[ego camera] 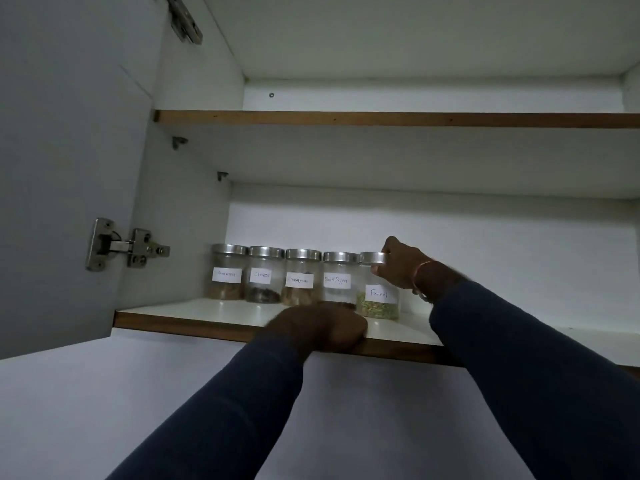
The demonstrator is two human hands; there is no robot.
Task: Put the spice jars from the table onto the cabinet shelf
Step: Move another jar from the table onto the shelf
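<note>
Several glass spice jars with steel lids and white paper labels stand in a row on the lower cabinet shelf (194, 315). From the left: an unreadable one (227, 271), Cloves (265, 277), Cinnamon (302, 278), Black Pepper (340, 277) and Fennel (378, 289). My right hand (403, 268) grips the Fennel jar at its lid, and the jar rests on the shelf at the row's right end. My left hand (320, 329) rests over the shelf's front edge, fingers curled around it, hiding the base of the Black Pepper jar.
The cabinet door (62, 168) stands open at the left, with a metal hinge (128, 245) on it. An upper shelf (381, 118) runs above the jars. To the right of the Fennel jar the lower shelf continues, white and bare.
</note>
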